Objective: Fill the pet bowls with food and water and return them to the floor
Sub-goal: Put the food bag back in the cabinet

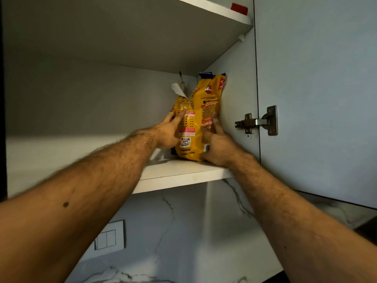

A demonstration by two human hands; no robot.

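Observation:
A yellow pet food bag [196, 113] stands upright on the lower shelf [183, 172] of an open wall cupboard, pushed into the right rear corner. Its top is torn open with a white flap sticking out at the left. My left hand [168, 132] presses against the bag's left side, fingers spread on its front. My right hand [217, 144] clasps the bag's right lower side, thumb across the front. Both arms reach up from below. No pet bowls are in view.
The cupboard door [318, 94] hangs open at the right, with a metal hinge [258, 121]. An upper shelf [214, 9] carries a red object [239, 8]. Below the cupboard is a marbled wall with a white switch plate [109, 235].

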